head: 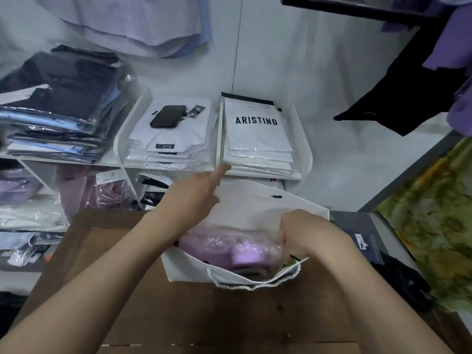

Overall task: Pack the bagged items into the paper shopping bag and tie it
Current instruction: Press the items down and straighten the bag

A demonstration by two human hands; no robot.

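Observation:
A white paper shopping bag (255, 208) stands open on a brown cardboard surface (204, 315), its twisted rope handle (252, 286) hanging over the near rim. Inside lies a purple garment in a clear plastic bag (229, 249). My left hand (196, 192) rests flat against the bag's far wall, fingers spread and pointing away from me. My right hand (304, 231) reaches into the bag's right side, its fingers curled down onto the right end of the bagged purple garment. Something green shows under that hand, mostly hidden.
Beyond the bag, a white shelf (305, 159) holds two stacks of bagged white shirts (258, 141), with a black phone (168, 116) on the left stack. Bagged dark and blue clothes (58, 108) pile at left. Dark packets (367, 244) and a green patterned fabric (434, 213) lie at right.

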